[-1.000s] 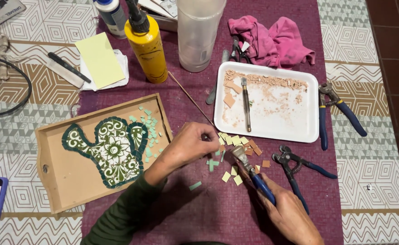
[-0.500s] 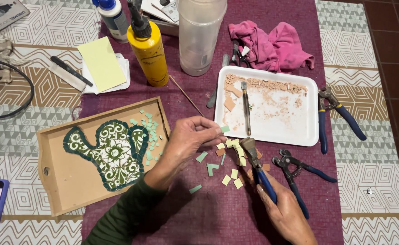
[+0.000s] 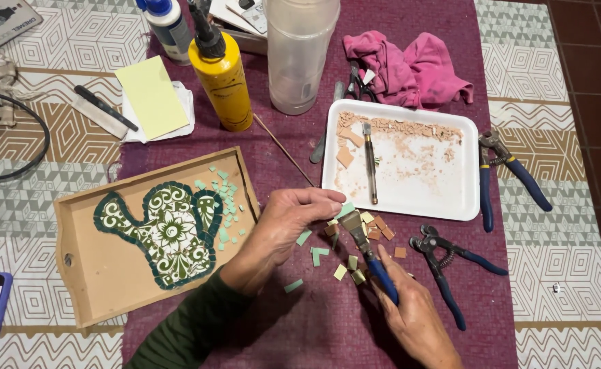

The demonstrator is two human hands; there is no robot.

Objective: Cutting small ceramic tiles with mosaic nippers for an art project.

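Note:
My left hand [image 3: 283, 232] pinches a small pale green tile piece [image 3: 346, 209] at its fingertips, just right of a wooden tray [image 3: 82, 273] that holds a green and white teapot mosaic [image 3: 167, 232]. My right hand [image 3: 413, 314] grips blue-handled tile nippers [image 3: 369, 249], whose jaws sit right under the green piece. Several loose green, yellow and brown tile bits [image 3: 355, 239] lie on the purple mat [image 3: 300, 328] around both hands.
A white tray [image 3: 451, 198] with tile dust and a metal tool sits behind the hands. More blue-handled nippers lie at right [image 3: 454, 263] and far right [image 3: 498, 171]. Yellow glue bottle [image 3: 222, 75], clear container [image 3: 300, 55], pink cloth [image 3: 410, 65], thin stick [image 3: 283, 147] stand behind.
My left hand lifted from the pile of bits with a green piece and brought it up to the nipper jaws. My right hand shifted the nippers slightly up toward it.

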